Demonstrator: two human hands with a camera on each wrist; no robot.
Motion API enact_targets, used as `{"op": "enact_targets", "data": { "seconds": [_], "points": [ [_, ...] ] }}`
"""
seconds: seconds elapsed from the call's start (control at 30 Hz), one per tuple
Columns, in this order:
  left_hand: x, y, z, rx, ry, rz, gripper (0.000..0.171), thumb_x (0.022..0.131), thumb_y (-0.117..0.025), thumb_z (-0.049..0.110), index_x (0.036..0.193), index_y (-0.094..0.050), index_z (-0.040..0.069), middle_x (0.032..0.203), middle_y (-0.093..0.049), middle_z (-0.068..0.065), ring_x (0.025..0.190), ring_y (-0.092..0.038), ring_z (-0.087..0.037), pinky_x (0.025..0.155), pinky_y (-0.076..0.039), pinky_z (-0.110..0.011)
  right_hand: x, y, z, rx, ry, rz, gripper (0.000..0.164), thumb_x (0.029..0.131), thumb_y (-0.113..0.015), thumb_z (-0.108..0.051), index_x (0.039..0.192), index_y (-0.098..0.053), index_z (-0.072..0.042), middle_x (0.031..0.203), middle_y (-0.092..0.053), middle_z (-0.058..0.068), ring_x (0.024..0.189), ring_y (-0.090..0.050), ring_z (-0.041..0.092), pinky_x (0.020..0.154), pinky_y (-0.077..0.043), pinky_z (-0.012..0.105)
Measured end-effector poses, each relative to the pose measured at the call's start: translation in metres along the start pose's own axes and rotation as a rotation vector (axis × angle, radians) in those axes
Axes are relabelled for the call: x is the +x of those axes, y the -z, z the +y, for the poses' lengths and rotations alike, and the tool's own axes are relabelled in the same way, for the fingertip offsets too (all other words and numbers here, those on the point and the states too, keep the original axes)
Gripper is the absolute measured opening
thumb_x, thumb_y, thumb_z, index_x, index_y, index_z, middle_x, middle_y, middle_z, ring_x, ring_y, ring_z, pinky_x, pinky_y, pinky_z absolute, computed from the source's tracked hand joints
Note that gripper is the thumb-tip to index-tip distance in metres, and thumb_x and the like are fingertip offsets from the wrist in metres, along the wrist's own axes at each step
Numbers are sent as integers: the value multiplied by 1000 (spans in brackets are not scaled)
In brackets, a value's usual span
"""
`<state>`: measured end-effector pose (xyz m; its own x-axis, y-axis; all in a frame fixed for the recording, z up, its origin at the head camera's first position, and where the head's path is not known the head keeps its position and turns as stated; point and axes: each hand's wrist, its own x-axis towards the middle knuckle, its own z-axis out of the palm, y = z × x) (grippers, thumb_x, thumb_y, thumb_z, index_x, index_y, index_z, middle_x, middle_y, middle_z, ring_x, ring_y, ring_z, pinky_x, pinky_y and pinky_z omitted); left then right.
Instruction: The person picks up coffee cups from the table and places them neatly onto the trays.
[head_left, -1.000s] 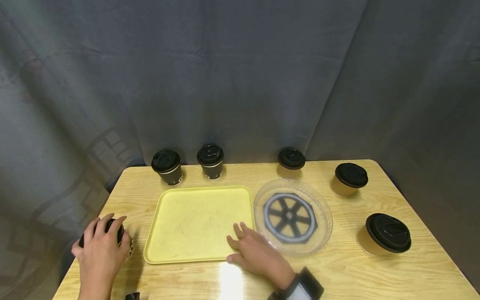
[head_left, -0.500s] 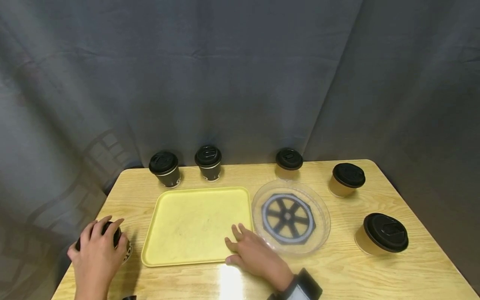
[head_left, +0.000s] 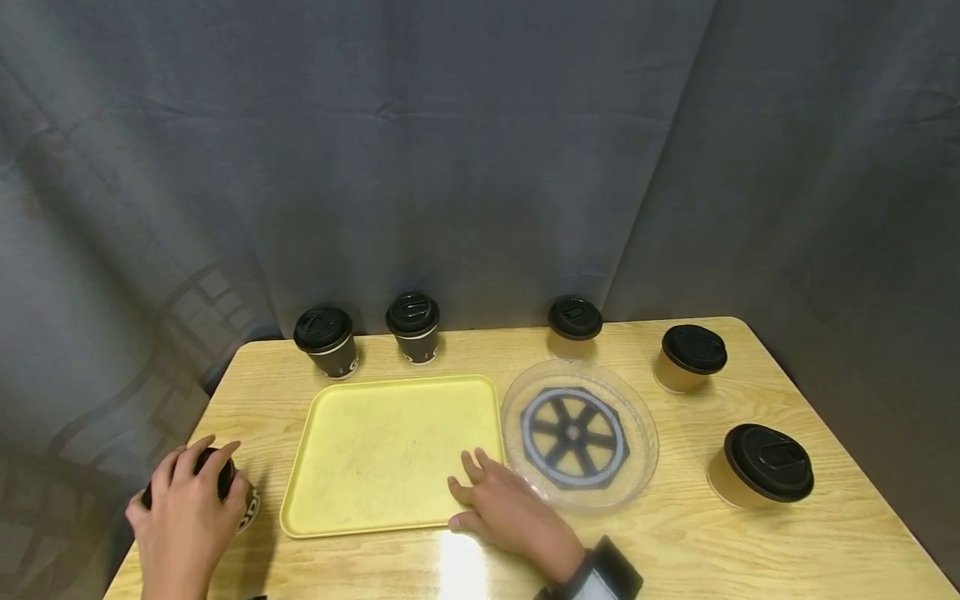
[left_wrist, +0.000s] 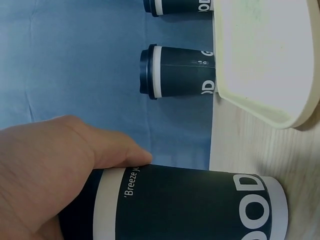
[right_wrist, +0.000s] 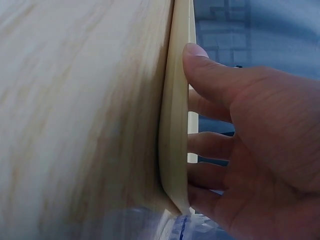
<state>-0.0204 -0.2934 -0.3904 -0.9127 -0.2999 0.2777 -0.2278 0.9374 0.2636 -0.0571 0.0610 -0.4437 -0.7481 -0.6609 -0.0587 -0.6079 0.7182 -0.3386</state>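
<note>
At the left end of the table my left hand (head_left: 183,512) grips a dark paper coffee cup (left_wrist: 185,205) with a black lid from above. Its thumb lies along the cup's side in the left wrist view, and most of the lid is hidden under the palm. The cup stands upright. My right hand (head_left: 513,517) rests at the near right corner of a yellow tray (head_left: 390,454), fingers spread over the tray. In the right wrist view, the thumb touches the tray's outer rim and the fingers reach inside.
Two dark lidded cups (head_left: 324,340) (head_left: 413,327) stand behind the tray. Right of it sits a clear round plastic dish (head_left: 647,454) with a dark spoked pattern visible through it. Three tan lidded cups (head_left: 574,327) (head_left: 690,358) (head_left: 759,467) stand behind and right of the dish. A grey curtain (head_left: 465,167) hangs behind.
The whole head view has shifted slightly. Both hands keep their places on the cup and at the tray corner; nothing is taken or let go.
</note>
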Motion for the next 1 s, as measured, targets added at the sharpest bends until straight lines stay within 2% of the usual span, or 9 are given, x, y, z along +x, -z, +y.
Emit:
{"op": "enact_targets", "data": {
  "seconds": [0.3, 0.6, 0.83, 1.0],
  "points": [
    [4, 5, 7, -2, -34, 45, 27, 87, -62, 11, 113, -66, 5, 132, -52, -25, 126, -37, -44, 84, -26, -77, 0, 0, 0, -4, 9, 4, 57, 94, -50, -53, 137, -56, -16, 150, -41, 20, 140, -38, 41, 112, -39, 50],
    [11, 9, 15, 3, -67, 41, 28, 88, -61, 12, 115, -65, 5, 134, -50, -24, 128, -34, -44, 85, -25, -77, 0, 0, -2, 19, -21, -14, 57, 93, -52, -52, 138, -55, -18, 152, -38, 18, 143, -35, 40, 112, -38, 52],
    [18, 9, 27, -19, -118, 90, 28, 88, -61, 13, 115, -66, 7, 134, -52, -22, 129, -36, -43, 88, -26, -77, -1, 2, -3, 18, -24, -14, 57, 93, -52, -51, 138, -55, -17, 152, -37, 19, 142, -35, 40, 112, -38, 53],
    [20, 10, 30, -23, -132, 96, 28, 88, -59, 13, 115, -65, 8, 134, -52, -21, 129, -36, -42, 89, -26, -77, -2, 3, -4, 17, -28, -23, 57, 93, -51, -52, 138, -54, -18, 153, -37, 18, 143, -35, 39, 113, -38, 52]
  ]
}}
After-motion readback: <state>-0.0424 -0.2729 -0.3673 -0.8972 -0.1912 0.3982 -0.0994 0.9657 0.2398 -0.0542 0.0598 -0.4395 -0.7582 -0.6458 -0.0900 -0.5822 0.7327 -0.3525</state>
